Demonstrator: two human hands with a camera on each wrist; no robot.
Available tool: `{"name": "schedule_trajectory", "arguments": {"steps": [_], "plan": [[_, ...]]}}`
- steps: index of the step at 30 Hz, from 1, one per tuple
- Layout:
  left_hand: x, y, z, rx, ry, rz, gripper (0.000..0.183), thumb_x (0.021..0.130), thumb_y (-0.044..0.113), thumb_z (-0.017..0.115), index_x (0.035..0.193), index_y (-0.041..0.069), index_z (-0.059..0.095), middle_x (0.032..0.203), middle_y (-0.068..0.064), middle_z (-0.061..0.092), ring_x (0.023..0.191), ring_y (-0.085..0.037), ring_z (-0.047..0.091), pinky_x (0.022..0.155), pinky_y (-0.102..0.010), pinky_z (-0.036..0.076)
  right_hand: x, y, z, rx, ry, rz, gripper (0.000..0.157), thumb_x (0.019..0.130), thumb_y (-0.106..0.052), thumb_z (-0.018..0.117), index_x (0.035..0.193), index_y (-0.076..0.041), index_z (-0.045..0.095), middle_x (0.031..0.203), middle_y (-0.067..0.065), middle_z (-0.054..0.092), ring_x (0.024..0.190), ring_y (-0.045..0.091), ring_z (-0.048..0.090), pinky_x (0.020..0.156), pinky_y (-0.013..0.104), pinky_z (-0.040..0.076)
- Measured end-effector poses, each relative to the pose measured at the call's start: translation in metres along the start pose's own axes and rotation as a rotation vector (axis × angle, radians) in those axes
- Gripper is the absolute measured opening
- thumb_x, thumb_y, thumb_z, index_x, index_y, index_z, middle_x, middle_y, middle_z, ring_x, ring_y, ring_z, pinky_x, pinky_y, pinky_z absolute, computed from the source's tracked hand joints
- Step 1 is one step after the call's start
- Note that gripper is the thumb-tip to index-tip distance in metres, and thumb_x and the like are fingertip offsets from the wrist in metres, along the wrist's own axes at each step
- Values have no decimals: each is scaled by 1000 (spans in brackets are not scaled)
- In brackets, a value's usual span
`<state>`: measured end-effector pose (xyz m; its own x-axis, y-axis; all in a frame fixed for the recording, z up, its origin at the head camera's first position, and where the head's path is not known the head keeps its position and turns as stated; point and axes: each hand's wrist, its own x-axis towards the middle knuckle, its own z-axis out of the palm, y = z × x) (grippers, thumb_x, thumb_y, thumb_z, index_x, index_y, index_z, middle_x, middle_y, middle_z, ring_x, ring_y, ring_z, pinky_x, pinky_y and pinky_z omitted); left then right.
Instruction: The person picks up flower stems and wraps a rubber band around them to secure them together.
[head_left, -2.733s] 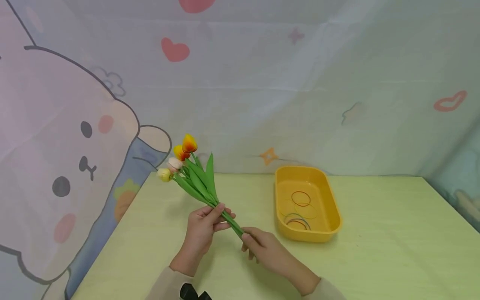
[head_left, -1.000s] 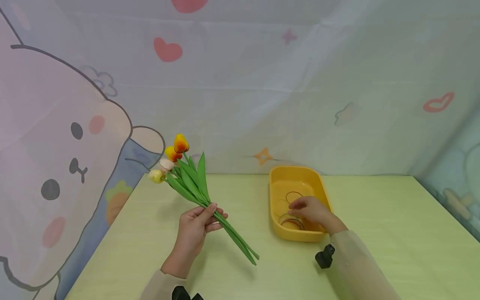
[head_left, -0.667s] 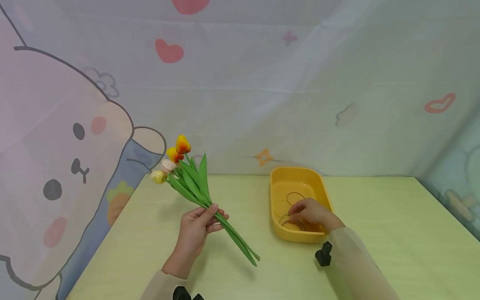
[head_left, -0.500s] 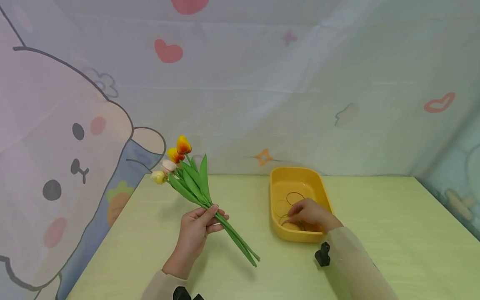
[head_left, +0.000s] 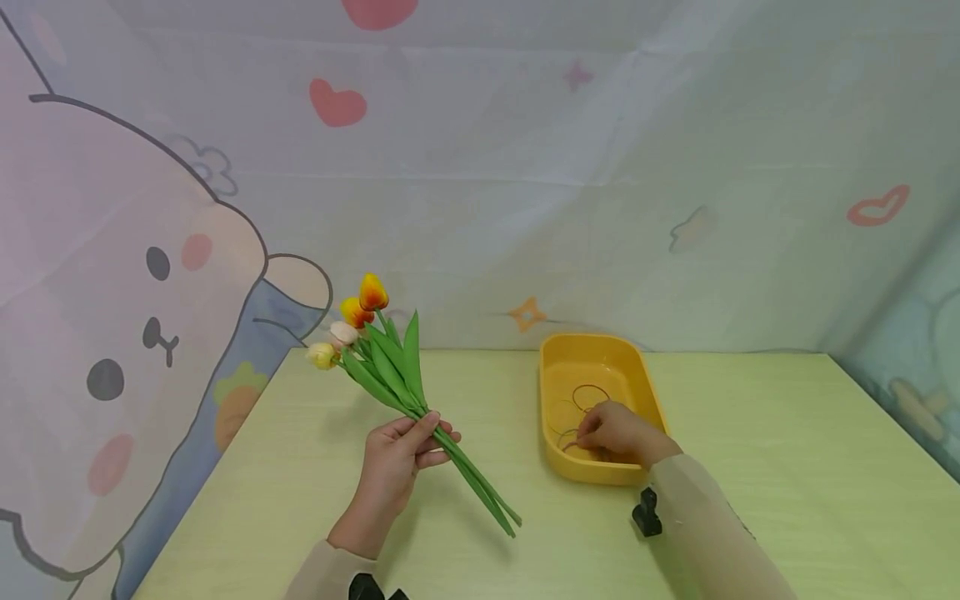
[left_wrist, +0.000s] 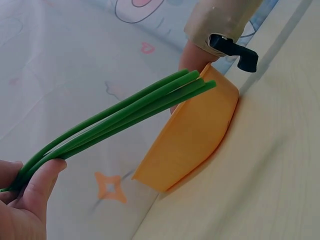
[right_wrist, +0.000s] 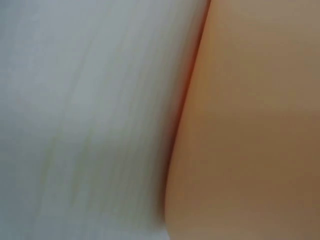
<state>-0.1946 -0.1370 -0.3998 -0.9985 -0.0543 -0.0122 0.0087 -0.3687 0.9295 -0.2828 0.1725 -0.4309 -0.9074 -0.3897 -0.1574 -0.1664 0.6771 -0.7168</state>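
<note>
My left hand [head_left: 393, 458] grips a bunch of tulips [head_left: 387, 367] around the stems, thumb on top. Red-yellow, pale pink and pale yellow heads point up and left, while the green stem ends slant down to the right. The left wrist view shows the bare stems [left_wrist: 120, 115] fanning slightly beyond the thumb. Inside a yellow tray [head_left: 551, 462], my right hand [head_left: 621, 433] reaches down with bent fingers, its fingertips among thin rubber bands. One reddish rubber band [head_left: 592, 386] lies behind the fingers. I cannot tell whether the fingertips pinch a band.
The tray stands on a pale green table [head_left: 765, 467] near its back edge. Behind it hangs a printed cloth [head_left: 480, 208] with hearts and a cartoon animal. A black wrist mount [head_left: 647, 512] sits on the right sleeve. The right wrist view is mostly filled by the tray wall [right_wrist: 250, 125].
My right hand has left the stem ends and reached into the tray, then shifted slightly nearer and lower among the bands. The left hand keeps its hold on the tulips.
</note>
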Motion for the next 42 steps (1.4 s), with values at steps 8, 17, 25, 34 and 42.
{"name": "schedule_trajectory", "arguments": {"steps": [8, 17, 25, 34, 42], "plan": [[0, -1, -1, 5, -9, 0, 18, 95, 5, 60, 83, -6, 67, 76, -9, 70, 75, -20, 72, 65, -28, 61, -2, -2, 0, -81, -47, -27, 10, 90, -2, 62, 82, 2, 67, 66, 3, 58, 57, 11, 50, 56, 22, 45], [0, 0, 0, -5, -8, 6, 18, 95, 5, 60, 83, -6, 67, 75, -9, 70, 75, -20, 72, 66, -29, 61, -3, 1, -1, -119, -25, 3, 10, 94, -5, 58, 87, -1, 65, 70, 3, 56, 63, 13, 50, 59, 24, 45], [0, 2, -1, -10, -9, 10, 18, 95, 6, 61, 82, -5, 67, 75, -9, 70, 75, -20, 72, 66, -29, 61, -6, -1, -5, -74, -7, -55, 10, 95, -6, 57, 88, 0, 60, 73, 5, 57, 64, 14, 50, 59, 25, 44], [-1, 3, -1, -12, 4, 20, 18, 95, 5, 60, 82, -5, 67, 75, -9, 70, 73, -19, 72, 65, -29, 61, -7, -6, -12, -109, 32, -122, 8, 92, -7, 63, 86, -3, 64, 79, 2, 60, 72, 14, 51, 68, 26, 48], [-2, 4, 0, -14, 4, 22, 17, 95, 4, 60, 81, -3, 68, 75, -8, 70, 73, -19, 72, 65, -29, 61, -11, -9, -18, -106, 85, -181, 6, 90, -3, 65, 91, 3, 67, 85, 5, 66, 78, 14, 56, 73, 28, 53]]}}
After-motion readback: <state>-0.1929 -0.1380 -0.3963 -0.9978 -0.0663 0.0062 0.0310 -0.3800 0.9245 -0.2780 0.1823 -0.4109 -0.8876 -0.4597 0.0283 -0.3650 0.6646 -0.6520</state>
